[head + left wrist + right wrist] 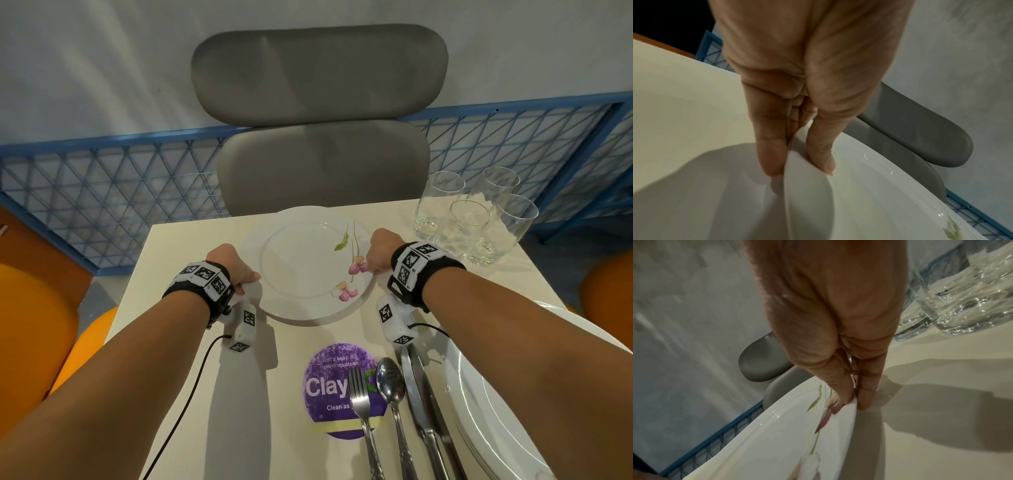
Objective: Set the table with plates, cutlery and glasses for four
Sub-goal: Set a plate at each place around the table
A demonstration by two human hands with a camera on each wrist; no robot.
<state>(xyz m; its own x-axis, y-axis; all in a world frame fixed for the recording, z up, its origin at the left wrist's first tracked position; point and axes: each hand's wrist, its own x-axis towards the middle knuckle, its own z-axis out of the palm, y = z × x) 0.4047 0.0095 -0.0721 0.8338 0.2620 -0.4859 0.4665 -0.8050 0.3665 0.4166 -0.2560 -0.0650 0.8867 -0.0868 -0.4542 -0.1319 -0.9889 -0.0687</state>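
Observation:
A white plate (pixel 301 267) with pink flowers lies near the far edge of the cream table (pixel 171 308), in front of a grey chair. My left hand (pixel 239 270) pinches its left rim (pixel 803 186), thumb on top and fingers (pixel 770 155) under. My right hand (pixel 378 255) pinches the right rim (pixel 846 418) the same way. Several clear glasses (pixel 472 216) stand at the far right corner. A fork (pixel 359 394), a spoon (pixel 390 380) and knives (pixel 418 387) lie near me. A stack of white plates (pixel 496 394) sits at the right.
A grey padded chair (pixel 318 113) stands beyond the table's far edge. A purple round sticker (pixel 329 380) is on the tabletop under the fork. Blue mesh fencing (pixel 102 192) runs behind. Orange seats (pixel 30 325) stand at both sides.

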